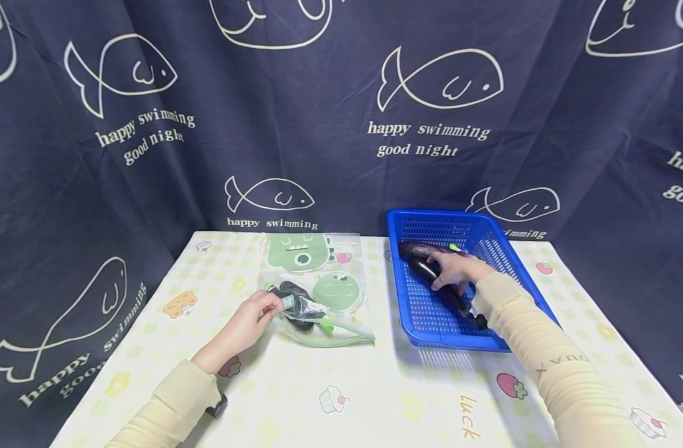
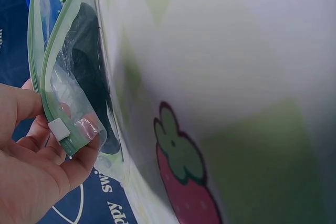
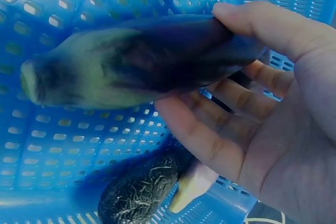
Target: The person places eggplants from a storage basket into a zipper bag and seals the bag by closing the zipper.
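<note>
At the left, a clear zip bag (image 1: 296, 339) with a green-edged mouth and cartoon prints lies on the table. Dark vegetables (image 1: 296, 298) and a bright green bit show inside it. My left hand (image 1: 254, 317) pinches the bag's corner beside the pale slider (image 2: 59, 128). Within the blue basket (image 1: 400, 305), my right hand (image 1: 454, 271) grips a dark eggplant (image 3: 173, 56), thumb on one side and fingers on the other. Its pale greenish end points away from the palm. A larger eggplant (image 1: 413, 250) lies behind it, toward the basket's far side.
Below the held eggplant, the right wrist view shows a dark, wrinkled vegetable (image 3: 139, 190) and a pale-tipped piece (image 3: 193, 186). A patterned cloth (image 1: 296, 392) covers the table. Behind stands a dark blue fish-print curtain (image 1: 319, 124).
</note>
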The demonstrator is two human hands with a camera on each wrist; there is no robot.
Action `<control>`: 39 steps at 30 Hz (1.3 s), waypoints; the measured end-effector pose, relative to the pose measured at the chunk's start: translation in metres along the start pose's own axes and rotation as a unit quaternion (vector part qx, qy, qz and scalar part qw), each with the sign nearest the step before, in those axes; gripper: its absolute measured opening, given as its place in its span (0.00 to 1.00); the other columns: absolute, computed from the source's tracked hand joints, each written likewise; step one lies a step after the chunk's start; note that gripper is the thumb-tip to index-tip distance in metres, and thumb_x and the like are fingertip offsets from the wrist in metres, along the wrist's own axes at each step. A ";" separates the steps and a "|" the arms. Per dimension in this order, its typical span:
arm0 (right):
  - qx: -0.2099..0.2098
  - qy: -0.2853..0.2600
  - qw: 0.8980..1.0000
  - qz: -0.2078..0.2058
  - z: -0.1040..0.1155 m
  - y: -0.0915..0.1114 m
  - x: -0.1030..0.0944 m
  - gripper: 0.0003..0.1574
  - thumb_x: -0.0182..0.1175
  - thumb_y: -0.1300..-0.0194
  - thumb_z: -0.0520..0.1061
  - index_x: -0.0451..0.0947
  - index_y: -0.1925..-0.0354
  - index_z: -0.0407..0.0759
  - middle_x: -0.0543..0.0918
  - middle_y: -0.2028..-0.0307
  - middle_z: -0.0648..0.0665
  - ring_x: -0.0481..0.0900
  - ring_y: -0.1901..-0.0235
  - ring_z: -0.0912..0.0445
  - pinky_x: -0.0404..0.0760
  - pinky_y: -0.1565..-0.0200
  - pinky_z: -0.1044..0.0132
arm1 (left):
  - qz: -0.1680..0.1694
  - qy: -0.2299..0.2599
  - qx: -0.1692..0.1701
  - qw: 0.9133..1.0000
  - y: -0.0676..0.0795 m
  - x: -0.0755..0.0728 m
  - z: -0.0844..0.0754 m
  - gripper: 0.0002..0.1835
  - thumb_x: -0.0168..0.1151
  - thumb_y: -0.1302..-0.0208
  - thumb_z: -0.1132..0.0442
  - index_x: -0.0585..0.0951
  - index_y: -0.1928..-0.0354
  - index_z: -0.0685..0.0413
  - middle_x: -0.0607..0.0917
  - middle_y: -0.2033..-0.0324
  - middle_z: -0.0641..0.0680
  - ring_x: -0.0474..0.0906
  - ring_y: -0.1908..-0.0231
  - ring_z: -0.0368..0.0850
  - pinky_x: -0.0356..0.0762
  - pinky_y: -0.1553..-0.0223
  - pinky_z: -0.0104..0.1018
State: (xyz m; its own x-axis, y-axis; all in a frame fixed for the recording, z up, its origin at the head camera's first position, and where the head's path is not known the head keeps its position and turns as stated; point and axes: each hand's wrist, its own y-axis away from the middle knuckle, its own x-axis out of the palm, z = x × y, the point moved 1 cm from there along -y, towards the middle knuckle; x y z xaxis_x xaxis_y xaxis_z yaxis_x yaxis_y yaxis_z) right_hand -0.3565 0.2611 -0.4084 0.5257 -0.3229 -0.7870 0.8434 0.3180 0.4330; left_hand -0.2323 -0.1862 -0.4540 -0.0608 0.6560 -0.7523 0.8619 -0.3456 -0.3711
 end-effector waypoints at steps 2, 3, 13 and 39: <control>-0.001 0.007 1.000 -0.003 0.000 0.001 -0.001 0.45 0.68 0.48 0.41 0.57 0.37 0.38 0.64 0.43 0.26 0.77 0.57 0.38 0.82 0.77 0.56 | 0.004 0.001 -0.006 1.000 0.000 0.000 0.000 0.13 0.58 0.42 0.77 0.77 0.67 0.48 0.76 0.70 0.49 0.68 0.71 0.37 0.71 0.71 0.29; -0.001 0.007 1.000 -0.005 0.000 0.001 -0.002 0.45 0.68 0.48 0.41 0.57 0.37 0.38 0.65 0.43 0.27 0.78 0.57 0.39 0.82 0.77 0.56 | 0.007 0.002 -0.009 1.000 -0.001 0.000 0.000 0.13 0.58 0.42 0.77 0.77 0.67 0.49 0.76 0.69 0.49 0.68 0.71 0.37 0.71 0.71 0.29; -0.010 -0.012 1.000 0.001 0.009 0.011 -0.008 0.46 0.68 0.49 0.40 0.56 0.37 0.37 0.71 0.53 0.29 0.77 0.56 0.40 0.82 0.77 0.53 | 0.027 0.003 -0.030 0.999 -0.002 -0.001 -0.001 0.13 0.57 0.41 0.77 0.77 0.66 0.48 0.76 0.69 0.48 0.68 0.70 0.38 0.71 0.69 0.29; -0.077 -0.013 0.997 -0.011 0.038 0.037 -0.030 0.41 0.67 0.45 0.43 0.58 0.39 0.34 0.78 0.61 0.36 0.80 0.70 0.51 0.82 0.75 0.54 | 0.023 0.000 -0.020 1.000 -0.002 0.000 0.000 0.11 0.58 0.41 0.76 0.78 0.65 0.51 0.75 0.69 0.48 0.68 0.70 0.38 0.72 0.69 0.29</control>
State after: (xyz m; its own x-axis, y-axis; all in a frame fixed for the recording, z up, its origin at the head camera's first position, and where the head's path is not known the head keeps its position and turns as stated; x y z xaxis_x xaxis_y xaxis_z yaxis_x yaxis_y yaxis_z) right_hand -0.3366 0.2482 -0.3522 0.5123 -0.3538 -0.7825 0.8286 0.4429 0.3423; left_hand -0.2339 -0.1853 -0.4536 -0.0198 0.6405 -0.7677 0.8828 -0.3492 -0.3141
